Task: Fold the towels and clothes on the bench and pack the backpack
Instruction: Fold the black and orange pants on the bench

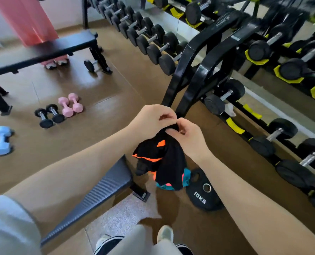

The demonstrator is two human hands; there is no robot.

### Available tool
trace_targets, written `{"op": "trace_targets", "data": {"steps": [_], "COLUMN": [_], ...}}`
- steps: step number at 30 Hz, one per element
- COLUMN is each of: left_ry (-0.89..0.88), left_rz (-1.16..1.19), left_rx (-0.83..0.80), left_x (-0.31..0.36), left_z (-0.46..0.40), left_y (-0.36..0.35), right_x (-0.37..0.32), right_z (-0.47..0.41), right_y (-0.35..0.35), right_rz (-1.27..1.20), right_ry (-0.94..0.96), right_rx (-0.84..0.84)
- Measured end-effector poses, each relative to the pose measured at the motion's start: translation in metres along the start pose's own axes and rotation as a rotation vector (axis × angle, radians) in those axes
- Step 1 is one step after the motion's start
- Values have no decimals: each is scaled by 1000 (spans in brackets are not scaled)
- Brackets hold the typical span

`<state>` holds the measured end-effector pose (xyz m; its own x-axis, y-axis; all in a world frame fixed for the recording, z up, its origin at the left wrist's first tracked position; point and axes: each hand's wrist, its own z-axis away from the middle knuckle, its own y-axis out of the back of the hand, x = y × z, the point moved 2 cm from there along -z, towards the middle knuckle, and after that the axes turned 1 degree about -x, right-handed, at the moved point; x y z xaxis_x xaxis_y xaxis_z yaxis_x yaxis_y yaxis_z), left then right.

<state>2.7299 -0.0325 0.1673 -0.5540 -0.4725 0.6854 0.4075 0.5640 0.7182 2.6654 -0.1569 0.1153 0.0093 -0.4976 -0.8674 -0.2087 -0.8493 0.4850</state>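
Observation:
A black garment with orange trim (164,159) hangs bunched in the air past the end of the near bench (105,188). My left hand (153,120) and my right hand (188,137) both pinch its top edge, close together. Its lower part shows teal and pink patches and dangles just above the floor. The bench is black and textured, and runs from the lower left under my left forearm. No backpack or towel is in view.
A black 10KG weight plate (202,196) lies on the floor under the garment. A dumbbell rack (199,70) stands right behind my hands. Pink dumbbells (71,104), black dumbbells (49,115) and blue dumbbells (1,140) lie left. A second bench (42,50) and a person in pink stand beyond.

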Motion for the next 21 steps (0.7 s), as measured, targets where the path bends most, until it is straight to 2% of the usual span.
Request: {"op": "trace_targets", "data": {"steps": [1, 3, 6, 8, 11, 13, 16, 21], "left_ry": [36, 149, 313, 358, 383, 390, 355, 409], "left_rz": [61, 223, 513, 570, 680, 664, 482, 464], "left_rx": [39, 65, -112, -210, -247, -307, -425, -330], "left_x": [-2, -12, -38, -55, -69, -73, -78, -110], "left_z": [2, 8, 23, 31, 35, 36, 42, 62], "left_y": [0, -4, -14, -20, -21, -17, -7, 18], "right_x": [0, -2, -6, -9, -13, -14, -12, -10], "right_z": [-3, -6, -12, -14, -17, -20, -25, -21], "right_y": [2, 6, 13, 15, 14, 11, 9, -4], "right_rz": [-35, -292, -663, -748, -840, -912, -982, -1033], "right_ry": [-7, -97, -190, -209, -233, -252, -284, -317], "right_rx": [-10, -38, -96, -181, -279, -277, -158, -54]}}
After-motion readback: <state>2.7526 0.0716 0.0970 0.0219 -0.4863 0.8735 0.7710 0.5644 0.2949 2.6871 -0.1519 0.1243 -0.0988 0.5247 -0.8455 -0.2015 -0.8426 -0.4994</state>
